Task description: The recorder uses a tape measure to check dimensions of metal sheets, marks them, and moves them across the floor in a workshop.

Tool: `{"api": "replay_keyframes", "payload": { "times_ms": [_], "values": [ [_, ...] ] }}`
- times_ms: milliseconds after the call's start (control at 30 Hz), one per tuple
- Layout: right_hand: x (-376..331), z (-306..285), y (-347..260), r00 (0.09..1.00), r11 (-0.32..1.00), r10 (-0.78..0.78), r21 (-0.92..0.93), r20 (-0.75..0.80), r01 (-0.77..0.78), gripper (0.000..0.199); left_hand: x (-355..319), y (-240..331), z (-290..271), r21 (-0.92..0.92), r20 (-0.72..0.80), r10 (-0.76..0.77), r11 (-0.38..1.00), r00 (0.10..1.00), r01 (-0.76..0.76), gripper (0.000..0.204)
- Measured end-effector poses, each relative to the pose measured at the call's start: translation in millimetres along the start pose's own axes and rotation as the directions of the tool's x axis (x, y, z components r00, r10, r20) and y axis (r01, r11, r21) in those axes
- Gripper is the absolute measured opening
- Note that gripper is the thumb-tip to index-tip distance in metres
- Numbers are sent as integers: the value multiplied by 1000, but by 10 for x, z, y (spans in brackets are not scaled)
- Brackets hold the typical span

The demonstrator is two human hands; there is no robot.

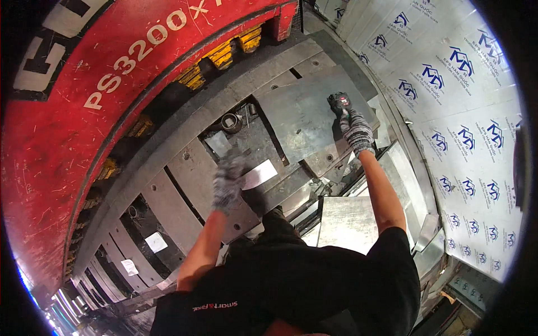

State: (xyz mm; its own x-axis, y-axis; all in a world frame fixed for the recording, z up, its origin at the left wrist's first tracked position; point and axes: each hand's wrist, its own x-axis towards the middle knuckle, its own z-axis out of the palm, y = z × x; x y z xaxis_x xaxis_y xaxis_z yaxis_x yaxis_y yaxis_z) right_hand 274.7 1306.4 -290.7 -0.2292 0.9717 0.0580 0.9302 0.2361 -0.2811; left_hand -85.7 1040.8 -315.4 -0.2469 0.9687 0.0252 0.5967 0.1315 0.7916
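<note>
The red machine [73,162] is rising along my left, and its slotted metal bed [176,193] is stretching out in front of me. On the bed's right part the flat grey plate [302,115] is lying directly beneath my right fingers [354,127], which are sitting over its right side; its longer direction seems to be running across me, left to right, with the right end angling away, though the lens is bending the edges. My right arm is clearly the nearer one, while my left fingers [231,165] are hovering left of the plate, apart from it. Just beyond them, a dark recess [260,131] in the bed is holding a pale flat piece [219,144], a metal ring [230,122] and a small cylinder [252,108]. Beside my left fingers a white sheet [259,175] is lying; blur is hiding whether those fingers are apart or together. My right fingers are clamping on a small dark object [339,102] with a touch of red, above the plate.
</note>
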Motion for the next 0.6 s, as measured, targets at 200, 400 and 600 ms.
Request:
{"api": "replay_keyframes", "payload": {
  "times_ms": [200,400,600],
  "values": [
    [454,10,80,974,976,58,218,-219,-9,43,736,-18,1071,30,330,-25,999,944,16,51],
    [664,-45,-124,991,998,-47,36,128,42,77,907,265,1218,-605,456,-486,444,745,661,36],
    [782,239,141,982,972,-186,140,-44,190,60,967,100,1339,291,257,-99,956,961,21,40]
  ]
}}
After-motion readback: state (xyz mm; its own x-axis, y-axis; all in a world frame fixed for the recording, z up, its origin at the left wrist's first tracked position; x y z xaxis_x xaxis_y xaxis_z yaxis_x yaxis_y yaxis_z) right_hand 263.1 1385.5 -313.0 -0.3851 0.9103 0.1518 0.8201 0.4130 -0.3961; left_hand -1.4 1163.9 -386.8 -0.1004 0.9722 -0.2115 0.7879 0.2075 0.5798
